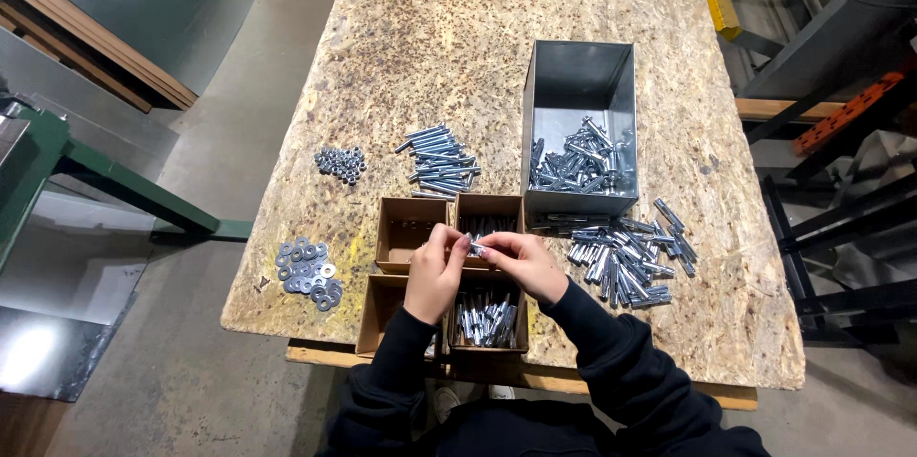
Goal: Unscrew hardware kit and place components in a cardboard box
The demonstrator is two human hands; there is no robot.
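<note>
Nearest to us, two black sleeves (611, 361) come up from the bottom edge, and both hands meet over the cardboard boxes. The left hand (435, 276) and the right hand (523, 264) are pinched, fingertips together, on one small silver bolt (476, 247), held in the air between them just above the boxes. What sits on that bolt is too small to tell.

Now the packaging: four small brown cardboard boxes, open-topped, sit in a two-by-two block at the near edge of the chipboard table (458, 46). The near right box (489, 321) holds a bundle of shiny assembled bolts. The far right box (487, 218) has a few dark pieces in it, partly hidden by the hands. The far left box (409, 233) looks almost bare, and the near left box (382, 309) is mostly covered by the left wrist.

Behind them stands a tall grey metal bin (580, 123), rectangular, with a heap of bolts across its floor. To its right a loose pile of bolts (626, 256) spreads on the table. Further left lies a neat cluster of long bolts (439, 163), then a small mound of nuts (341, 164), and near the left corner a scatter of flat washers (308, 274).
</note>
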